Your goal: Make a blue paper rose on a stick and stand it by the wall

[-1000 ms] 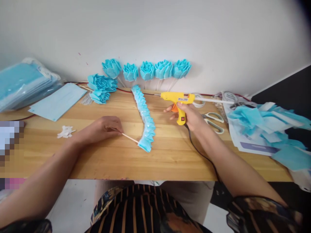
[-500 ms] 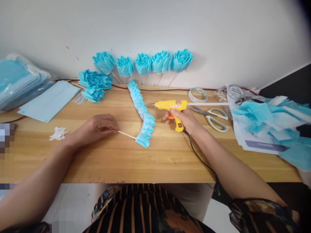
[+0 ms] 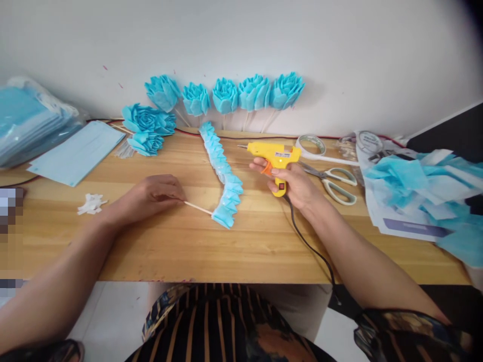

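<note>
My left hand [image 3: 160, 196] pinches one end of a thin wooden stick [image 3: 198, 206]. The stick's other end meets the lower end of a long pleated blue strip [image 3: 222, 173], which lies in a curve over the table's middle. To the right of the strip, my right hand [image 3: 290, 181] grips a yellow glue gun [image 3: 273, 154] by its handle, fingers near the orange trigger. Its nozzle points left, above the table and apart from the strip. A white glue stick sticks out of the gun's back.
Blue flowers on sticks [image 3: 225, 95] lean against the wall. More flowers [image 3: 145, 143], blue sheets [image 3: 77, 153] and white scraps [image 3: 91, 203] lie left. Scissors [image 3: 328, 182], a tape roll [image 3: 311, 145] and blue pieces [image 3: 415, 186] are right. A black cord [image 3: 309, 244] crosses the front edge.
The glue gun has tilted, its nozzle rising, and my right hand has shifted slightly right, fingers looser around the trigger. My left hand and the stick stay nearly where they were.
</note>
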The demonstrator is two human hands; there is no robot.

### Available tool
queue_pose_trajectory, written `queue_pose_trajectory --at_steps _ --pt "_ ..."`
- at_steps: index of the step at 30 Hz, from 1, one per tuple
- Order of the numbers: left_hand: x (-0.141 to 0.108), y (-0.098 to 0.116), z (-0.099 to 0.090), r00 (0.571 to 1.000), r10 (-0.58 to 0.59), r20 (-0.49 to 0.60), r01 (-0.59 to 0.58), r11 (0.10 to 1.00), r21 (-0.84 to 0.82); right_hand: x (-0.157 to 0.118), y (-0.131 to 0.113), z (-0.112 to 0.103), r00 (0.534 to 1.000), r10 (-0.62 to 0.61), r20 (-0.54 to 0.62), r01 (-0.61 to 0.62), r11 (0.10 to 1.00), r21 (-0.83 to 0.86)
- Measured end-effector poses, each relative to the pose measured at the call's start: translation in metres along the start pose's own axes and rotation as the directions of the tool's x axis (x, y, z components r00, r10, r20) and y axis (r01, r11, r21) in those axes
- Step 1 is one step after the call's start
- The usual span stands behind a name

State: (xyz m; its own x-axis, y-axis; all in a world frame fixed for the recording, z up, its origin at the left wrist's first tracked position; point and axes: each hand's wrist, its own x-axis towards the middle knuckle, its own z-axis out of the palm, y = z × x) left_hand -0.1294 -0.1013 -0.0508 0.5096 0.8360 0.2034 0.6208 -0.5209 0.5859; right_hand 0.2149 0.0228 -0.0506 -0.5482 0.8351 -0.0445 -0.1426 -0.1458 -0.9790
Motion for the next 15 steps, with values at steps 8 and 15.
queue_pose_trajectory --at_steps 8,15 --pt "0.0009 0.0007 -0.0012 1.000 -0.004 0.009 0.004 1.000 -0.006 -0.0068 -0.0086 -0.0007 0.998 -0.003 0.058 0.001 0.999 0.034" --pt "-0.0030 0.0004 -0.0075 0.999 -0.048 0.004 0.048 0.996 -0.074 -0.0075 -0.0069 -0.0080 0.946 0.087 0.311 -0.032 0.984 -0.178"
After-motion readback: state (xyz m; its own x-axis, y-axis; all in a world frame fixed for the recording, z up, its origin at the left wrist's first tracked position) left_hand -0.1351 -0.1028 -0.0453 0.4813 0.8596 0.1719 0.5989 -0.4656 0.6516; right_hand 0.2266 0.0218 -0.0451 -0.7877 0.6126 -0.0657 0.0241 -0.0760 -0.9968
